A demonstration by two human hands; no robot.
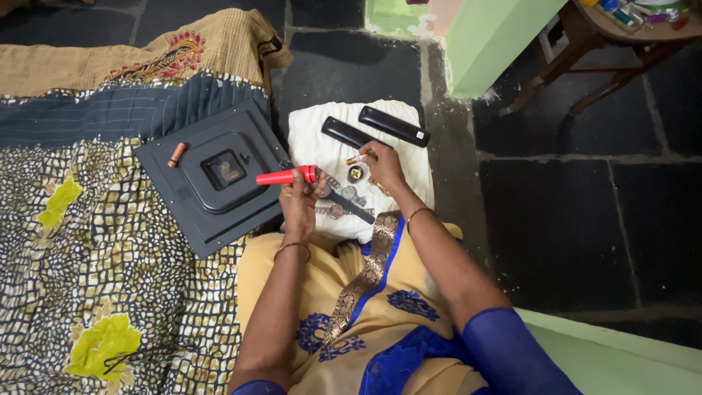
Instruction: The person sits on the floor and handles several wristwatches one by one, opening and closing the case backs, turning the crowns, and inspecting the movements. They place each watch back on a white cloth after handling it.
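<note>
We grip the red torch [287, 176] in our left hand [301, 199], just left of the white cloth [314, 146]; our right hand [382, 162] pinches a small battery [356, 159] above it. It could slip among the wristwatches [344, 201].

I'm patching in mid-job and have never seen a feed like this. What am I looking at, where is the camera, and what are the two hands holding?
There is no machine here: one camera, worn on a person's head, looks down at their own two bare hands as they sit on a dark stone floor. The left hand holds a red tool by one end. The right hand pinches a small battery over a white cloth. On that cloth lie two black remote controls, some round watch parts and a dark strap. To the left, on a patterned blanket, lies a dark clock, back side up, with another battery resting on it.
</note>
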